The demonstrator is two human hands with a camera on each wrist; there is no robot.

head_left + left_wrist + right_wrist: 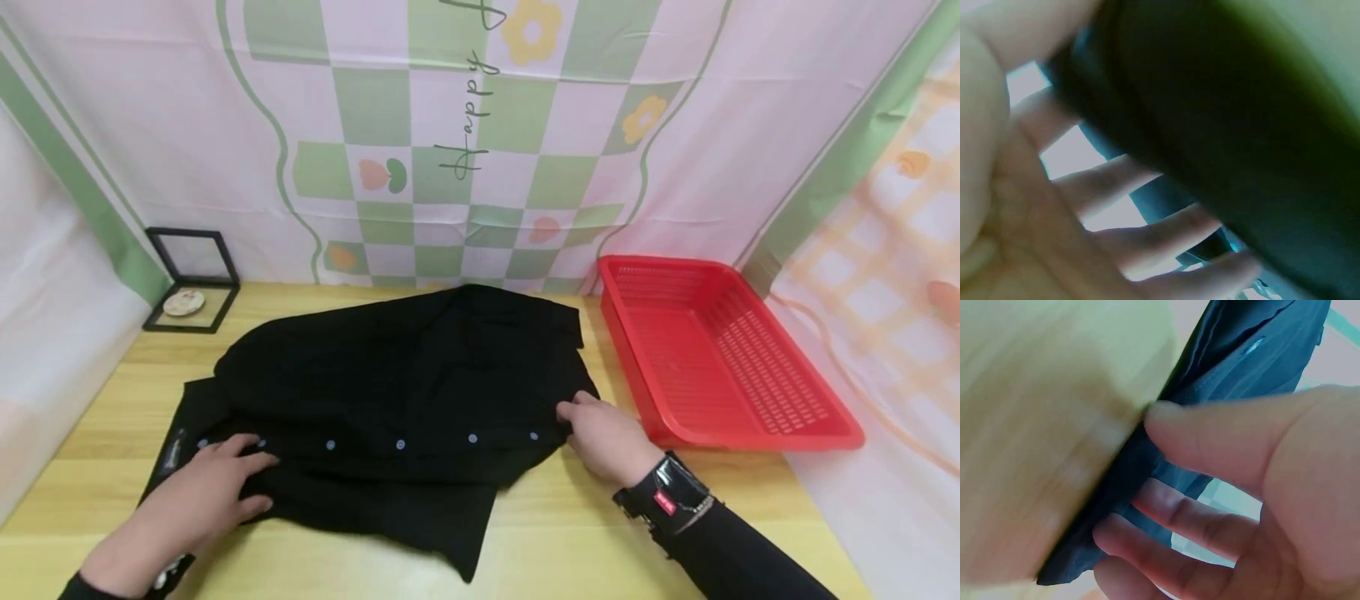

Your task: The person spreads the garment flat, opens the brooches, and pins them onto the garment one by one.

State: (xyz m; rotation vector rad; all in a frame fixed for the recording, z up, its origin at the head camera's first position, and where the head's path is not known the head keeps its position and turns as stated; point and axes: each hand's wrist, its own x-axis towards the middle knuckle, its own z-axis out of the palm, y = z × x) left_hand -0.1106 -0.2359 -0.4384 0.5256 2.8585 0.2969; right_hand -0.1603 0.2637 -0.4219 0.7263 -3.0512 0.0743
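A black button-up shirt (pixel 360 375) lies spread across the table, collar end at the left and hem at the right. Light blue buttons run along its front. My left hand (pixel 202 483) lies over the collar end with fingers apart; dark cloth fills much of the left wrist view beyond those fingers (pixel 1141 244). At the shirt's right edge is my right hand (pixel 607 437). In the right wrist view its thumb tip lies at the hem (pixel 1116 469), and the other fingertips touch the cloth, apart from the thumb.
To the right stands a red plastic basket (pixel 660 400) with slotted walls. A black frame (pixel 191 279) with a round pale disc stands at the back left. Patterned curtain (pixel 465 167) hangs behind the wooden table (pixel 555 542) and along both sides.
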